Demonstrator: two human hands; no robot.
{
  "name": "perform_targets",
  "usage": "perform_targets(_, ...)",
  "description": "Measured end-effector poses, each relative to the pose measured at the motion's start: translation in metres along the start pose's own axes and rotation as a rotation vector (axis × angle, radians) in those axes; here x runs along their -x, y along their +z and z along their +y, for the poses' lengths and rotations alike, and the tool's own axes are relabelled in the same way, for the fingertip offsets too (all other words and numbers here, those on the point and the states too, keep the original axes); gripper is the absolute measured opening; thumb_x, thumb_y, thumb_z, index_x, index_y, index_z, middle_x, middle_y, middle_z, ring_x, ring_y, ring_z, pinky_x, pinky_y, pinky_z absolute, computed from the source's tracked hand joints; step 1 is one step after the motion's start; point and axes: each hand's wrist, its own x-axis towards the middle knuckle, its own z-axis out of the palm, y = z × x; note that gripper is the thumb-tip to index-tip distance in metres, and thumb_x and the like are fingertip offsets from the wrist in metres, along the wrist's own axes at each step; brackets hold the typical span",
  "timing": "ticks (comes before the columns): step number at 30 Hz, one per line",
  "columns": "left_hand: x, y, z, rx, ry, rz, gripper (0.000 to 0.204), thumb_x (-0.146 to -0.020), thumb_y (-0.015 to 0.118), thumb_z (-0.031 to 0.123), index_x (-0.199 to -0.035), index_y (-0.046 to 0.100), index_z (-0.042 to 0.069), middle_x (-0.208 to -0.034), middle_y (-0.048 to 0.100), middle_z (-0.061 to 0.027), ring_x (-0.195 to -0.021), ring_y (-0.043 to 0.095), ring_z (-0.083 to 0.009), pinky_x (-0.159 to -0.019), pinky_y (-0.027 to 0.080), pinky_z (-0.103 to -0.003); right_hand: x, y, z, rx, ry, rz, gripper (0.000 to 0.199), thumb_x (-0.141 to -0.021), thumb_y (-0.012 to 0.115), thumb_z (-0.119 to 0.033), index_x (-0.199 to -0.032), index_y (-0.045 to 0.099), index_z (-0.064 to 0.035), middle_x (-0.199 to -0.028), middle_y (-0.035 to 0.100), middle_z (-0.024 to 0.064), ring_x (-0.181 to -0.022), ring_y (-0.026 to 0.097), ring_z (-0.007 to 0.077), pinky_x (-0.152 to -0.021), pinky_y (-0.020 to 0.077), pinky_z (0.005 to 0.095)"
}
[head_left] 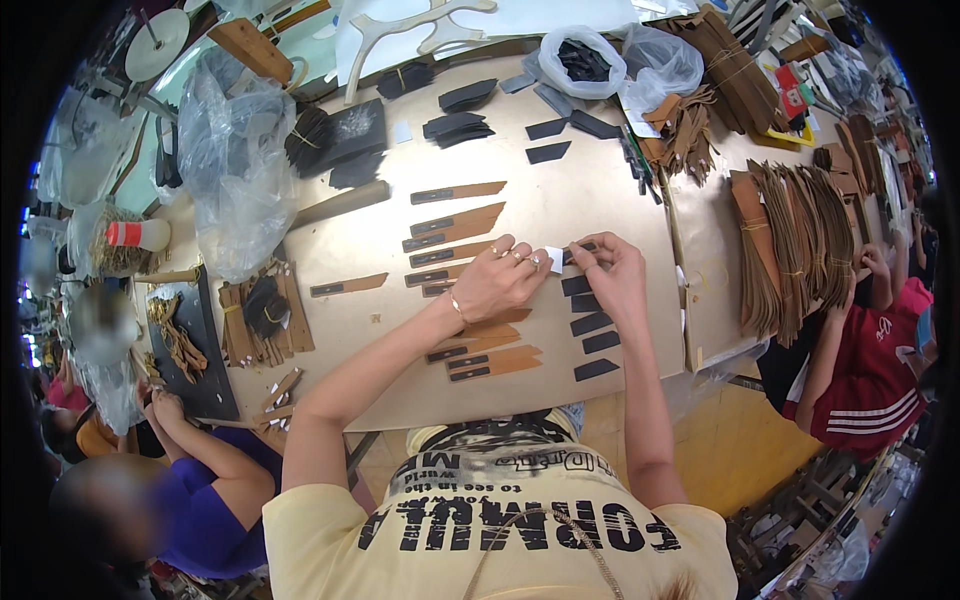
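My left hand [500, 277], with rings and a bracelet, is closed, a small white card [555, 260] at its fingertips. Just right of it, my right hand [616, 273] pinches a small black leather piece [574, 256] at the top of a column. Below that, several more slanted black leather pieces [590, 324] lie in a row toward me. Brown leather strips [478, 192], each with a black piece at its left end, are laid out in the middle of the table, partly hidden beneath my left hand and forearm. Another such strip [350, 285] lies apart on the left.
Black leather stacks [458, 128] and a plastic bag of black pieces [582, 62] stand at the far side. Bundled brown strips [795, 245] fill the right table beside a co-worker in red [868, 370]. At left are a clear plastic bag [235, 165] and a person in purple [215, 510].
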Motion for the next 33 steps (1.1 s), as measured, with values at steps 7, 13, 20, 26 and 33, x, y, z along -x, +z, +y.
perform_targets(7,-0.005,0.009,0.007,-0.057,-0.014,-0.107,0.023,-0.081,0.062,0.011,-0.101,0.069,0.004,-0.096,0.061,-0.0033,-0.084,0.057,-0.0157,-0.082,0.044,-0.033,-0.002,0.002,0.006,-0.007,0.007,0.020,0.016,-0.086,0.071,-0.011,-0.092,0.069,0.0045,-0.074,0.072,0.0101,-0.067,0.067,0.0118,-0.063,0.0509,0.0261)
perform_targets(13,-0.010,0.003,0.009,-0.063,0.003,-0.198,0.026,-0.079,0.061,0.011,-0.102,0.068,-0.001,-0.087,0.062,-0.0047,-0.083,0.059,-0.0163,-0.083,0.045,-0.033,-0.002,0.002,0.009,-0.041,-0.009,0.035,0.016,-0.085,0.071,-0.010,-0.092,0.070,0.0044,-0.074,0.073,0.0114,-0.068,0.068,0.0126,-0.064,0.0516,0.0263)
perform_targets(20,-0.017,0.003,0.010,-0.019,-0.010,-0.140,0.018,-0.081,0.059,0.011,-0.093,0.068,0.000,-0.084,0.062,-0.0057,-0.085,0.061,-0.0184,-0.087,0.044,-0.035,0.004,0.002,0.006,-0.021,-0.073,-0.024,0.018,-0.084,0.070,-0.008,-0.099,0.070,0.0024,-0.082,0.073,0.0121,-0.072,0.070,0.0165,-0.068,0.0531,0.0289)
perform_targets(26,-0.014,-0.001,-0.004,0.345,-0.186,-0.151,0.017,-0.082,0.062,0.009,-0.097,0.071,0.008,-0.095,0.067,-0.0047,-0.090,0.063,-0.0193,-0.093,0.042,-0.037,0.035,-0.005,-0.008,0.598,-0.460,-0.120,0.037,-0.077,0.061,0.000,-0.113,0.067,-0.0002,-0.109,0.070,0.0153,-0.110,0.060,0.0310,-0.101,0.0430,0.0430)
perform_targets(33,-0.001,-0.008,-0.002,0.498,-0.571,0.039,0.028,-0.074,0.066,0.006,-0.100,0.072,0.012,-0.107,0.068,-0.0072,-0.097,0.064,-0.0235,-0.095,0.040,-0.043,0.050,0.032,0.002,1.216,-0.686,-0.072,0.035,-0.083,0.052,-0.002,-0.116,0.064,0.0006,-0.114,0.068,0.0153,-0.119,0.057,0.0292,-0.111,0.0342,0.0461)
